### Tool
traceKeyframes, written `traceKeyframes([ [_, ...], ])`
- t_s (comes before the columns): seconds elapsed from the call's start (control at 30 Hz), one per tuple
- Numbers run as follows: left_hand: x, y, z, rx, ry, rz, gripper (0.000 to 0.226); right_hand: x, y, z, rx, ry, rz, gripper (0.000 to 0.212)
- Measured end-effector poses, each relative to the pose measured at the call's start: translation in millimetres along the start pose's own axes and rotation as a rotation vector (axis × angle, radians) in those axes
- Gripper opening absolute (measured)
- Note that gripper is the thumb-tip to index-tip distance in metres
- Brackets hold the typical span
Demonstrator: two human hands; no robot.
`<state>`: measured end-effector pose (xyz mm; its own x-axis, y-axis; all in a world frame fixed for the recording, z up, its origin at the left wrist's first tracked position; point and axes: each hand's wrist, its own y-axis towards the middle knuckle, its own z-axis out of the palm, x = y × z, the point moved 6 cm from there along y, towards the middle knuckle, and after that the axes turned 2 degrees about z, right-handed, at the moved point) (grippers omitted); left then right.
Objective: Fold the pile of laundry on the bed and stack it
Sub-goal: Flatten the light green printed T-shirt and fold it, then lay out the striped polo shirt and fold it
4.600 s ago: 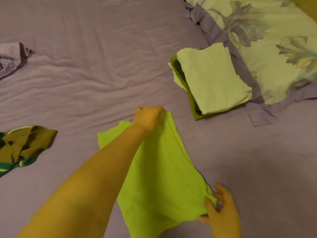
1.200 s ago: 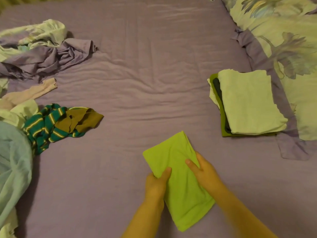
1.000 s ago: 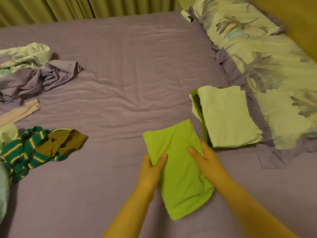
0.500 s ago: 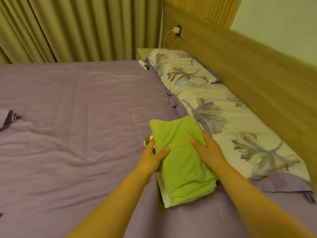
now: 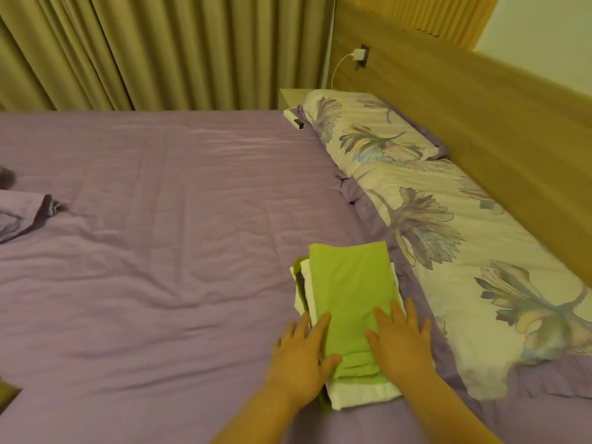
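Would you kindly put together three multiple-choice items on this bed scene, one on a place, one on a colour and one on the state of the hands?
1. Where does the lime green cloth lie?
A. On top of the folded stack
B. On the floral pillow
C. Hung on the curtain

2. What colour is the bed sheet?
A. White
B. Purple
C. Red

3. How are the hands placed?
A. Both clenched in fists
B. One raised off the bed
C. Both flat, with straight fingers, on the near end of the cloth

Key: 1 A, since white and dark folded layers of the stack show under it. 2 B, the sheet is plainly purple. 3 C, left hand and right hand press down, spread open.
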<state>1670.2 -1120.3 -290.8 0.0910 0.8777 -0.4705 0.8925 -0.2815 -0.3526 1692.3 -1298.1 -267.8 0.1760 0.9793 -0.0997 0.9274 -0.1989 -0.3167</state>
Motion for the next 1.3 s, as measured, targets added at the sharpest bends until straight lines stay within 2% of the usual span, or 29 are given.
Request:
traceKeyframes([
  [0.1, 44, -41, -9, 0.007, 0.148, -0.128, 0.068, 38, -21, -21, -0.093, -0.008, -0.096, 0.063],
  [0.2, 94, -88, -29, 0.009, 0.235, -0.256, 0.067, 90, -53, -29, -0.102, -0.019, -0.247, 0.068],
  [0.5, 260, -258, -81, 0.011, 0.219, -0.485, 0.065, 286, -164, -22, 0.039, -0.022, -0.627, 0.070],
  [0.77, 395, -384, -132, -0.108, 0.235, -0.671, 0.060, 454, -252, -11, 0.071, -0.030, -0.867, 0.069],
  [0.9, 439, -407, -150, -0.217, 0.231, -0.678, 0.054, 516, -276, -7, 0.050, -0.013, -0.927, 0.067],
  [1.1, 468, -384, -154, -0.382, 0.087, -0.468, 0.054, 560, -271, 24, 0.136, 0.050, -0.896, 0.069],
  [1.3, 488, -337, -157, -0.363, 0.178, -0.455, 0.059, 574, -230, 42, 0.177, 0.088, -0.765, 0.080],
])
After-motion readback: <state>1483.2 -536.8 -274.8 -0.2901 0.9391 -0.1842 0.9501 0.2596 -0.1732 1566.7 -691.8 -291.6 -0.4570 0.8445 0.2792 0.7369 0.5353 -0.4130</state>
